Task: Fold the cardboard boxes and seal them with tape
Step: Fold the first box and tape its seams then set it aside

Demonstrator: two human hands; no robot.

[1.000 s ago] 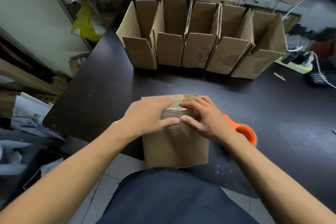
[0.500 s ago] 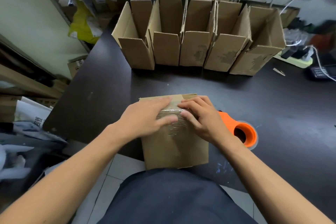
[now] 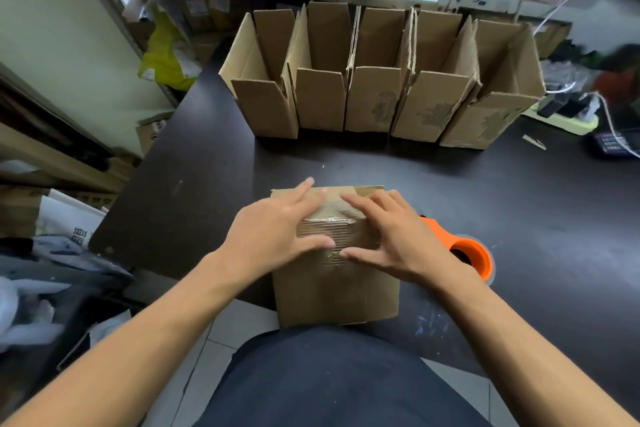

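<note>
A closed cardboard box (image 3: 337,291) stands at the near edge of the dark table (image 3: 519,211), a strip of clear tape (image 3: 332,220) running across its top. My left hand (image 3: 273,236) lies flat on the left part of the top, fingers straight and spread. My right hand (image 3: 388,236) lies flat on the right part, fingers spread toward the tape. An orange tape dispenser (image 3: 465,253) rests on the table just right of the box, partly behind my right wrist.
A row of several open-topped cardboard boxes (image 3: 374,90) stands across the far side of the table. A power strip (image 3: 568,118) and a calculator (image 3: 613,144) lie at the far right. Shelves and cartons (image 3: 152,130) crowd the left side.
Both hands have spread their fingers wider and slid outward over the box top, showing more of the tape. The box and dispenser have stayed put.
</note>
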